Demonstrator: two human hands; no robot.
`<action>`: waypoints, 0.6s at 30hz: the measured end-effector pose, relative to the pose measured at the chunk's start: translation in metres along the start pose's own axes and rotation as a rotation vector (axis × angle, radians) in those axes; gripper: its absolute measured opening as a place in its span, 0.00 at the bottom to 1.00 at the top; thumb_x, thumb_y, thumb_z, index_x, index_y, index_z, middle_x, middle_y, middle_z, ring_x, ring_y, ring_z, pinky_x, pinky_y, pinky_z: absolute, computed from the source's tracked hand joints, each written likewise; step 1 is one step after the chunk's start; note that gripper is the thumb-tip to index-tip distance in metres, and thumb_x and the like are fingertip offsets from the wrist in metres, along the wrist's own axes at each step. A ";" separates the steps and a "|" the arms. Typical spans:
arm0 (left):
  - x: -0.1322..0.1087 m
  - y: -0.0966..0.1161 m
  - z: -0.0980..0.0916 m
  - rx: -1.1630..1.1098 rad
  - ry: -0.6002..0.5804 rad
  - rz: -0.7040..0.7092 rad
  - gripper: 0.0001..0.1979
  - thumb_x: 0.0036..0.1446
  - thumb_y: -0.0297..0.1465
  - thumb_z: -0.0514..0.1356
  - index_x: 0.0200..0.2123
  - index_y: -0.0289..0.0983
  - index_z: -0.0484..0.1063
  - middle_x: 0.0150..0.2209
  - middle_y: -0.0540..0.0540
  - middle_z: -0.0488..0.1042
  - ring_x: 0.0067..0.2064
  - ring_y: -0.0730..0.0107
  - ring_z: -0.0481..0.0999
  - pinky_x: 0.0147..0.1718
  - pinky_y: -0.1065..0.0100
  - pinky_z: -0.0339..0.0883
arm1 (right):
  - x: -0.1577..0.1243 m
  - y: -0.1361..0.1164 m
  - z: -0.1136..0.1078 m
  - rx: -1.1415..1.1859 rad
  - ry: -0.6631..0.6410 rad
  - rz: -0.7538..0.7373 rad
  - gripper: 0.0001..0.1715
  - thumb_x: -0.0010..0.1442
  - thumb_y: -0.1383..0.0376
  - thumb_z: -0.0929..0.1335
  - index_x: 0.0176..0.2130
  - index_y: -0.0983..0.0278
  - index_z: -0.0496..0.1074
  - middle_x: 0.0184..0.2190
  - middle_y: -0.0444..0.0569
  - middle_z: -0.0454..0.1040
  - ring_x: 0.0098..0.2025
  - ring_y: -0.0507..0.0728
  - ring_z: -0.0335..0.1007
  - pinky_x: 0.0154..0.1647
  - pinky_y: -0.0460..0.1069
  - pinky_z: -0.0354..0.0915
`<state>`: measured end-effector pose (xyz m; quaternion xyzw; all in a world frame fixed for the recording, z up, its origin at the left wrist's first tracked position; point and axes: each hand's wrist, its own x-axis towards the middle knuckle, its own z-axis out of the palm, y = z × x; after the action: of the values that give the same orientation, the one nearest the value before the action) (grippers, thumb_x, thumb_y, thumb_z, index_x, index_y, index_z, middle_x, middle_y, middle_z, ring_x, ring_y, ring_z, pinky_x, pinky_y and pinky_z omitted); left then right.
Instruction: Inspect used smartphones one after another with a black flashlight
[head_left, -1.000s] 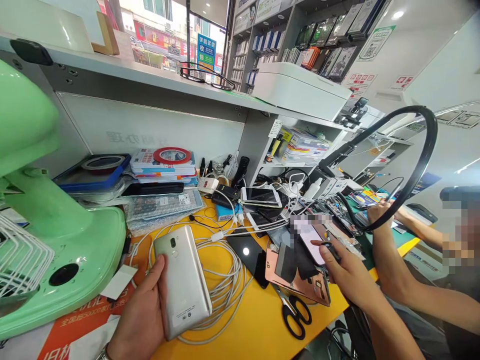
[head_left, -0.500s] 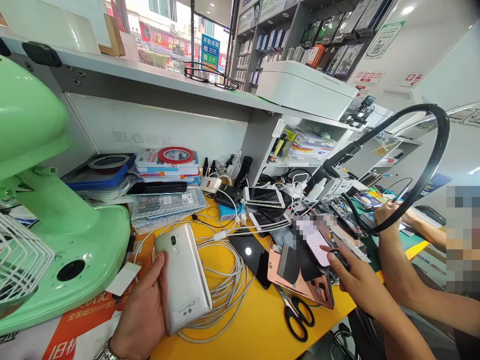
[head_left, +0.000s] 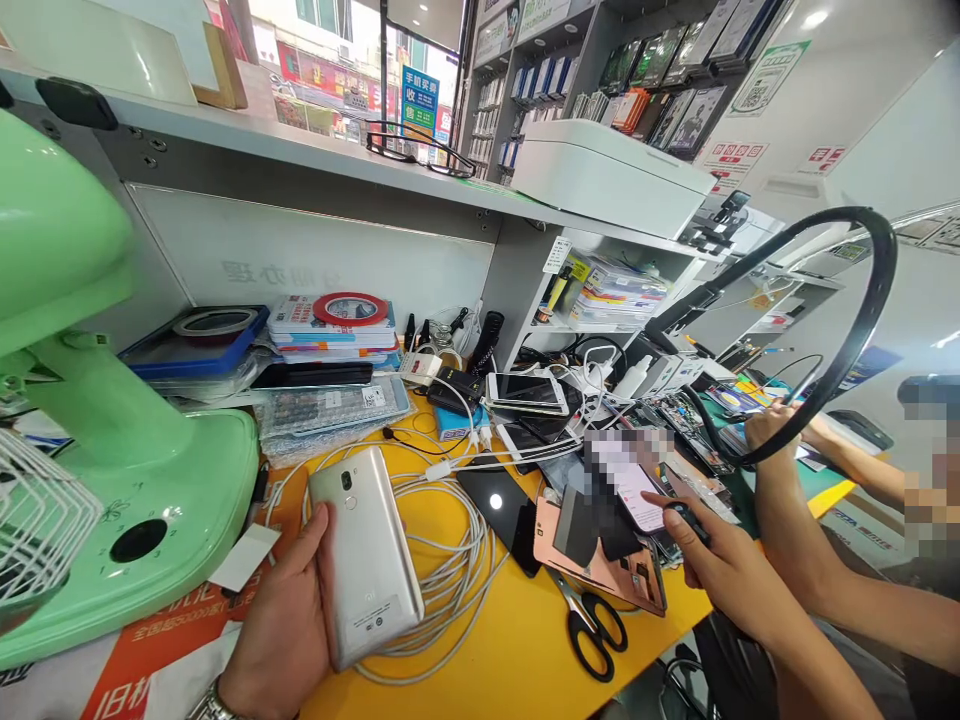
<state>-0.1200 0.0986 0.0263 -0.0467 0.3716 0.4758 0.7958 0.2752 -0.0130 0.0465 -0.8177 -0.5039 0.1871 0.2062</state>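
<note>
My left hand (head_left: 281,625) is closed around the edge of a silver phone (head_left: 366,555), held back-up over a coil of white cables (head_left: 450,560) on the yellow bench top (head_left: 517,640). My right hand (head_left: 731,575) grips the lower end of a second phone (head_left: 637,492) with a lit pale screen, thumb resting on it. That phone hovers above a pink phone frame (head_left: 600,570) and a black phone (head_left: 499,505) lying on the bench.
A green desk fan (head_left: 112,470) fills the left. Black scissors (head_left: 592,625) lie near the front edge. Phones, chargers and stacked boxes (head_left: 330,335) crowd the back. A black ring lamp (head_left: 847,320) arches on the right, where another person's hands (head_left: 772,425) work.
Both hands keep their phones and have barely moved; the view has shifted slightly.
</note>
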 end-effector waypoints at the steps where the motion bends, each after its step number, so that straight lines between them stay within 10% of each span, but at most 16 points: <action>1: -0.001 0.000 0.003 -0.001 0.026 0.004 0.24 0.64 0.30 0.52 0.62 0.50 0.61 0.36 0.52 0.82 0.42 0.65 0.82 0.41 0.66 0.78 | -0.001 0.000 -0.001 0.004 -0.001 0.002 0.49 0.62 0.32 0.56 0.61 0.67 0.62 0.19 0.46 0.63 0.22 0.55 0.64 0.22 0.44 0.60; 18: -0.006 0.000 0.010 -0.027 0.052 0.025 0.22 0.64 0.28 0.52 0.60 0.46 0.65 0.29 0.52 0.82 0.37 0.66 0.82 0.37 0.67 0.79 | 0.020 0.011 0.007 -0.040 -0.058 0.005 0.46 0.62 0.33 0.54 0.61 0.64 0.61 0.34 0.49 0.70 0.24 0.54 0.67 0.29 0.48 0.67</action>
<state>-0.1161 0.0982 0.0378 -0.0652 0.3864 0.4895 0.7790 0.2882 0.0018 0.0332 -0.8170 -0.5114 0.2012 0.1745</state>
